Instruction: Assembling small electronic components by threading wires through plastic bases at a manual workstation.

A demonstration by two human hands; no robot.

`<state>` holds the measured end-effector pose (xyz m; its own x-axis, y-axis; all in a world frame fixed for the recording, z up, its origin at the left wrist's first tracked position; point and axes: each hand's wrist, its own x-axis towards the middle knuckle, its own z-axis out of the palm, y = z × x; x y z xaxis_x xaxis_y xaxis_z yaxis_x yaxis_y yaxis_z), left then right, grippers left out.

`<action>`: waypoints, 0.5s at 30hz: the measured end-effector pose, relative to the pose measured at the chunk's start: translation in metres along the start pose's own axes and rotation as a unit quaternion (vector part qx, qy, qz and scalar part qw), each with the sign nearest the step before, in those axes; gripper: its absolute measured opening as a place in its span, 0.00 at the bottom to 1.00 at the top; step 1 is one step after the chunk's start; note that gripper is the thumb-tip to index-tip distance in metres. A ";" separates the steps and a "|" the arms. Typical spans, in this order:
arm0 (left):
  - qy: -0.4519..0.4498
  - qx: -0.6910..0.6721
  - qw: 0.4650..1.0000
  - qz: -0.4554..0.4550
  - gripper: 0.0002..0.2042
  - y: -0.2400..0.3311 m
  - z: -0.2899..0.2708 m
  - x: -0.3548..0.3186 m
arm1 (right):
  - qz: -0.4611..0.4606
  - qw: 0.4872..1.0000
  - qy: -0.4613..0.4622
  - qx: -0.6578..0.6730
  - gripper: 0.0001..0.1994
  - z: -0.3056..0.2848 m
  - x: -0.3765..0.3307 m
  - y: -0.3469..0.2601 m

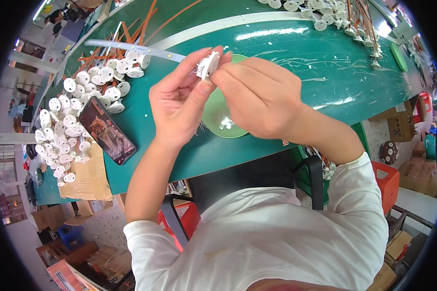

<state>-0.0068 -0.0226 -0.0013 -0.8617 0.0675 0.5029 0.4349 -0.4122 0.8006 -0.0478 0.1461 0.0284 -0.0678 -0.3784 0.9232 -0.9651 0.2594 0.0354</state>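
Observation:
My left hand (179, 99) and my right hand (260, 94) are raised together over a green workbench (320, 63). Between their fingertips they pinch one small white round plastic part (208, 65) with thin wires at its edge. The left thumb and fingers hold its lower side, and the right fingers press on it from the right. Just below the hands lies a shallow green dish (218, 116) holding a few tiny white bits.
A heap of white round parts (77, 111) covers the bench's left side, with a smartphone (107, 131) lying next to it, its screen lit. Orange wires and a white strip (131, 47) lie behind. More white parts (335, 19) sit at the far right. Cardboard boxes stand on the floor.

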 end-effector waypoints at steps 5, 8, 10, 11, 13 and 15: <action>0.019 0.013 1.000 0.000 0.22 0.011 0.000 0.004 | 0.001 0.998 0.019 0.057 0.13 0.007 0.000 0.013; 0.048 0.028 0.998 -0.027 0.20 0.029 -0.012 0.021 | 0.056 0.988 0.061 0.128 0.12 0.003 0.007 0.015; 0.061 0.086 0.991 -0.088 0.20 0.053 -0.031 0.042 | 0.142 0.981 0.078 0.105 0.10 -0.007 0.006 0.024; 0.048 0.123 0.986 -0.102 0.19 0.063 -0.045 0.051 | 0.176 0.975 0.076 0.114 0.09 -0.007 0.004 0.030; 0.035 0.169 0.978 -0.113 0.18 0.082 -0.076 0.064 | 0.195 0.970 0.067 0.130 0.08 -0.001 -0.001 0.036; 0.039 0.380 0.905 -0.188 0.16 0.098 -0.103 0.075 | 0.205 0.971 0.031 0.115 0.06 0.004 -0.005 0.042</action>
<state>-0.0559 -0.1516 0.0816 -0.9890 -0.0033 0.1478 0.1360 0.3720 0.9182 -0.0892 0.1552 0.0235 -0.4505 -0.2282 0.8631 -0.8914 0.1680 -0.4209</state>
